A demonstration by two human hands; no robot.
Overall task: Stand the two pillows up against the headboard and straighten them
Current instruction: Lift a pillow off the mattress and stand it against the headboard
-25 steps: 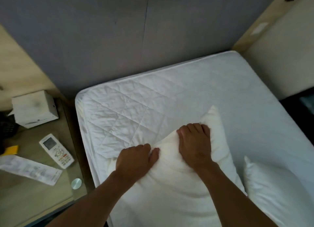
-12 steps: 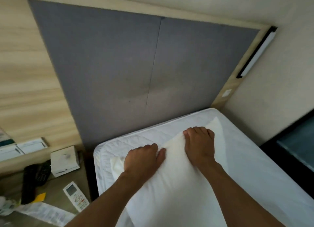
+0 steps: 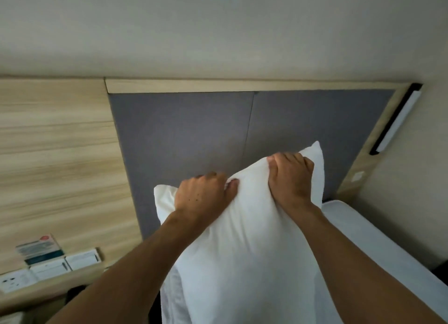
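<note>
Pillow point(image 3: 244, 246) now lifted off mattress point(image 3: 378, 246), before headboard point(image 3: 194, 134); left hand point(image 3: 203, 194), right hand point(image 3: 289, 178) fingers clenched over its top edge; labels unreadable.

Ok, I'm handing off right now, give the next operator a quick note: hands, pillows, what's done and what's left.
Left hand: shut on the pillow, gripping its top edge near the left corner.
Right hand: shut on the same top edge, near the right corner.
The pillow is held up in front of the grey headboard, top edge tilted, right corner higher. Whether it touches the headboard or rests on the mattress cannot be told.
The second pillow is out of view.
Done: the first pillow is lifted.
Left: set it against the headboard, level it, then stand up and straighten the second.
</note>
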